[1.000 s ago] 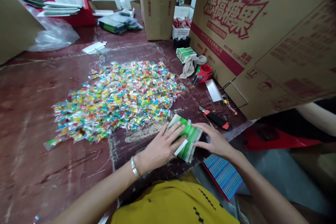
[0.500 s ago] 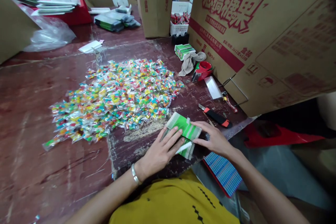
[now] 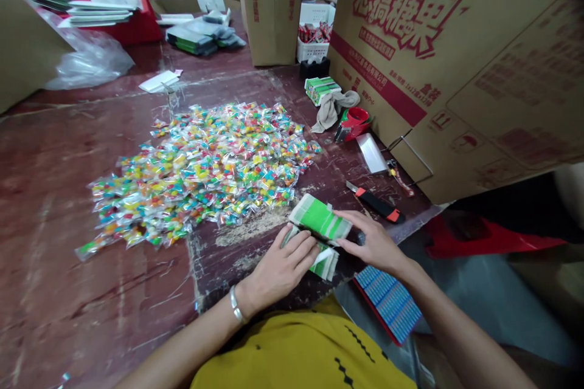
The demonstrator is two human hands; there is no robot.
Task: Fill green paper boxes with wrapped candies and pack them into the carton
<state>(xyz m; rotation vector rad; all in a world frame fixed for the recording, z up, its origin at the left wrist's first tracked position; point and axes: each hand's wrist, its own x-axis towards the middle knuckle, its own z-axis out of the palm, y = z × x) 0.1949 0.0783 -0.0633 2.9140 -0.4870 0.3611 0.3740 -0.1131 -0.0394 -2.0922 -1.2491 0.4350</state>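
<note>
A stack of green and white flat cartons (image 3: 319, 220) lies at the near edge of the worn red-brown table (image 3: 59, 158). My right hand (image 3: 371, 242) pinches the top carton by its right end and holds it lifted off the rest. My left hand (image 3: 279, 267) presses with curled fingers on the lower cartons (image 3: 326, 260) of the stack. A wide heap of small clear packets of coloured candy (image 3: 205, 170) spreads just beyond my hands.
A big printed cardboard box (image 3: 456, 67) stands at the right, another box (image 3: 270, 6) behind. A black and orange utility knife (image 3: 376, 202), a red tape dispenser (image 3: 353, 121), a cloth (image 3: 331, 108) and a blue-lined tray (image 3: 387, 301) are nearby. Another person's arm shows at the far back.
My right hand has lifted the top carton off the stack. My left hand slid back toward me and curled onto the lower cartons.
</note>
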